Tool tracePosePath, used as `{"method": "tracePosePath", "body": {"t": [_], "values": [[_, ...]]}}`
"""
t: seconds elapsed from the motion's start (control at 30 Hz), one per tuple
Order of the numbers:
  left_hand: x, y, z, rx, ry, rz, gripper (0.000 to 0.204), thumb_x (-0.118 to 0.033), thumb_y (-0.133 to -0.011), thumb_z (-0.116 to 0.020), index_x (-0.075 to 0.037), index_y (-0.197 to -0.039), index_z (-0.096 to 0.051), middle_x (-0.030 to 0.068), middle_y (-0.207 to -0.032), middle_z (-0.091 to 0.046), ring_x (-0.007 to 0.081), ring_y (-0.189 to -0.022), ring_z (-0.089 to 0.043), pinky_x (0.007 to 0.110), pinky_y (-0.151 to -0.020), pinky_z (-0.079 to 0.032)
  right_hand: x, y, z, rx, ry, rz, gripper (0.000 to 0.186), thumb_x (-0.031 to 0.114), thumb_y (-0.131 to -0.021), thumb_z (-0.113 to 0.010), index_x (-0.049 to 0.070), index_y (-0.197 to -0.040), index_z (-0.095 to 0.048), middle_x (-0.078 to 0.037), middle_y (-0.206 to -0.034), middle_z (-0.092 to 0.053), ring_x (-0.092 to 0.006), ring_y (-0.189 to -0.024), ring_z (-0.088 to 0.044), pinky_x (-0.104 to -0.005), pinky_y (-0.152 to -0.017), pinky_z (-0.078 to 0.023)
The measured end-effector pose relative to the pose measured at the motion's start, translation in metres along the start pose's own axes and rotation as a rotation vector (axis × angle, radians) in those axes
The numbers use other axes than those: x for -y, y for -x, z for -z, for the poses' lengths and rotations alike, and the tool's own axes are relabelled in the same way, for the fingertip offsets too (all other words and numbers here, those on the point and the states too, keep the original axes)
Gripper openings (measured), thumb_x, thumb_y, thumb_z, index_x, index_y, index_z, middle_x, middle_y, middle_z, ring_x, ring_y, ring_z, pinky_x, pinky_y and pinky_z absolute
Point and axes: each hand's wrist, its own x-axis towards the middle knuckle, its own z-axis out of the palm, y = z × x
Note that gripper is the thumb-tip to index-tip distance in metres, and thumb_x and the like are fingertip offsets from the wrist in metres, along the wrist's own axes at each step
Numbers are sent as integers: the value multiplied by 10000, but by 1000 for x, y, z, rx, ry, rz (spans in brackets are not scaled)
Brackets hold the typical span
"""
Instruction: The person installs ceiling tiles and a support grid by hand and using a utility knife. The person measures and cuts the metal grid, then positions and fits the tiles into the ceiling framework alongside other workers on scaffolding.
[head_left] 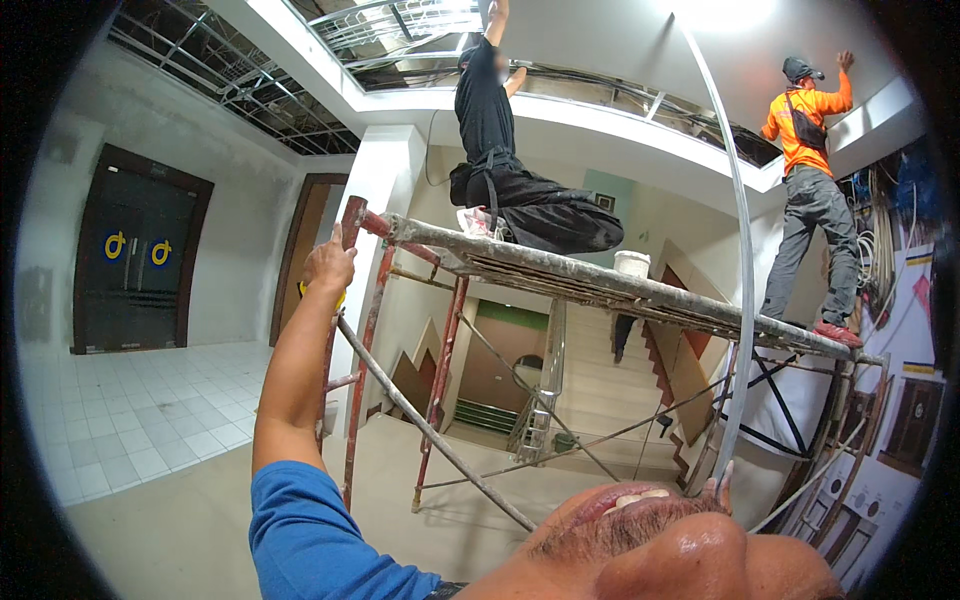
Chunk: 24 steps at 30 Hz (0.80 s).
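Observation:
My left hand [330,260] is wrapped round the top of a red, paint-worn scaffold post [353,222], with the arm stretched up from a blue sleeve. At the lower right, only a finger or so of my right hand [724,484] shows against the bottom of a long grey metal strip [742,260]; the rest is hidden. Slightly bowed, the strip rises past the platform's near edge to the pale ceiling board [610,45]. The scaffold platform [600,290] spans from beside my left hand towards the right.
A person in black [490,130] kneels on the platform, arms raised. Another in orange [805,120] stands at its right end, hand on the ceiling. A white bucket [632,264] sits between them. Diagonal braces [435,435] cross below; stairs [600,385] lie behind. Dark double doors [143,255] stand left.

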Motion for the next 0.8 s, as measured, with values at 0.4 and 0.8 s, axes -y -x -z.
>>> {"method": "tracePosePath", "body": {"t": [0.4,0.8], "values": [[0,5,5,23,18,16,729,-418,-933,-602,-237,-1552,-262,227,-1204,-651,393,-1130,-618,495,-977,-478,-14,-9,-6,56,13,-120,554,254,-1032,-474,-27,-1492,-350,-210,-1456,-483,-243,-1297,-476,-328,-1070,-353],[51,-10,-1,-54,-9,-22,663,-496,-957,-517,-261,-1541,-307,256,-1313,-581,414,-1203,-576,477,-1017,-439,-10,-2,-30,37,-54,-119,536,226,-1032,-497,3,-1500,-360,-4,-1112,-560,-108,-913,-490,-233,-818,-405]]}}
